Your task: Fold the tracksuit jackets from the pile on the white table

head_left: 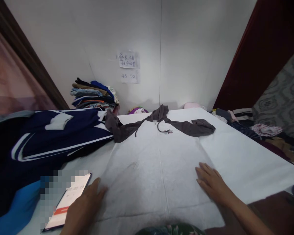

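Observation:
A light grey zip-up hooded jacket (142,166) lies spread out on the white table, its hood toward the wall. Its dark grey sleeves (202,127) reach out to both sides near the top, and a dark drawstring hangs at the neck. My right hand (210,182) rests on the jacket's right edge, fingers stretched out and apart. At the lower left edge of the jacket is my left hand (88,202), slightly blurred, its fingers extended beside the fabric. Neither hand grips anything that I can see.
A phone (72,195) with a lit screen lies by my left hand. Navy garments with white stripes (63,133) are heaped at the left. Folded clothes (94,94) stand stacked at the back. More clothes (254,127) lie beyond the white table's (247,163) right edge.

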`<action>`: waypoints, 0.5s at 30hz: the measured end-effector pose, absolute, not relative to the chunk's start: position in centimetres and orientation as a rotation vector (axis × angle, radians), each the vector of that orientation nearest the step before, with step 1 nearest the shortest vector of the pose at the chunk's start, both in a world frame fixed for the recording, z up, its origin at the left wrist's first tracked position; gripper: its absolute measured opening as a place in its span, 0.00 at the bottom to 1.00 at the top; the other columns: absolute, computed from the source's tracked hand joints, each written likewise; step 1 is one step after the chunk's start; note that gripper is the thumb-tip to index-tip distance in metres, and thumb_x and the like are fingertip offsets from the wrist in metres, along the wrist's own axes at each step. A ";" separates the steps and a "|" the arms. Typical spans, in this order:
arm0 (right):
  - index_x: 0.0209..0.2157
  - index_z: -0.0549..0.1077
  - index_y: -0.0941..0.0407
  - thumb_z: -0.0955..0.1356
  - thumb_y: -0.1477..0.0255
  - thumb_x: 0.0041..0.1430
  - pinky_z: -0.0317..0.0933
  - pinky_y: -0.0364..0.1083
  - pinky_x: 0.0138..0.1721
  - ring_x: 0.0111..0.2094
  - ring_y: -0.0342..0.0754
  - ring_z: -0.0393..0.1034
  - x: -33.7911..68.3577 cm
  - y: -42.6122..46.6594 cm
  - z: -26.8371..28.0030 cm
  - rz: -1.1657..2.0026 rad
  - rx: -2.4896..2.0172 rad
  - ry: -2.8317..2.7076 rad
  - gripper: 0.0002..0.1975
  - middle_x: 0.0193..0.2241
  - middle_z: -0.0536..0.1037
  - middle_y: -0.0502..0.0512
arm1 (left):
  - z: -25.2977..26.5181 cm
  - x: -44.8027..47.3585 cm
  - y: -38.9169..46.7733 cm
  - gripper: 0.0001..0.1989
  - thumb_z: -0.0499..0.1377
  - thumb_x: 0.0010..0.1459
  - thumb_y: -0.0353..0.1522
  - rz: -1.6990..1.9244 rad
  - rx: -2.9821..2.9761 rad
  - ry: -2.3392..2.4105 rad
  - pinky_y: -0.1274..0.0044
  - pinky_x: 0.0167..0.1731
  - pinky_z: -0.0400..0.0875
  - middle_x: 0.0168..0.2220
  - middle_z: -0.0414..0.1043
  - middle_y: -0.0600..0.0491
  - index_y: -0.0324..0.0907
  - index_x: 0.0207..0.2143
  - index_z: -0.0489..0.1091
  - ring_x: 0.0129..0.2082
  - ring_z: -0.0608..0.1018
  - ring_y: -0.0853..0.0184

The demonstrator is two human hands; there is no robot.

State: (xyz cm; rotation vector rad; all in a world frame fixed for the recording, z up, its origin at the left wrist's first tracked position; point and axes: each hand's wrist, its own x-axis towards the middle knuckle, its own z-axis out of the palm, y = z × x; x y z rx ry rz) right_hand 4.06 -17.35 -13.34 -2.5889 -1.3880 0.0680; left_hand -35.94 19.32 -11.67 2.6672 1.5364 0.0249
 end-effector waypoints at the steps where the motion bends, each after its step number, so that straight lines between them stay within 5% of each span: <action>1: 0.61 0.65 0.49 0.59 0.57 0.64 0.49 0.65 0.62 0.67 0.60 0.48 4.3 -16.6 -13.0 0.038 -2.556 -1.407 0.26 0.66 0.57 0.58 | -10.5 -35.1 19.1 0.31 0.43 0.60 0.49 0.012 2.629 1.607 0.57 0.39 0.74 0.53 0.73 0.43 0.45 0.60 0.62 0.47 0.78 0.48; 7: 0.64 0.59 0.49 0.60 0.58 0.65 0.45 0.63 0.64 0.68 0.59 0.41 3.6 -10.0 -11.2 0.059 -2.311 -1.635 0.28 0.68 0.50 0.57 | -5.6 -28.3 18.5 0.28 0.45 0.62 0.44 0.026 2.743 1.376 0.65 0.47 0.70 0.55 0.70 0.42 0.39 0.58 0.64 0.52 0.74 0.54; 15: 0.63 0.61 0.48 0.58 0.56 0.67 0.38 0.63 0.66 0.69 0.56 0.40 1.7 -9.2 -11.6 0.390 -2.210 -1.724 0.26 0.68 0.49 0.55 | -7.5 -22.9 21.3 0.27 0.49 0.62 0.43 -0.033 2.913 1.152 0.65 0.56 0.63 0.59 0.65 0.39 0.34 0.56 0.66 0.59 0.67 0.54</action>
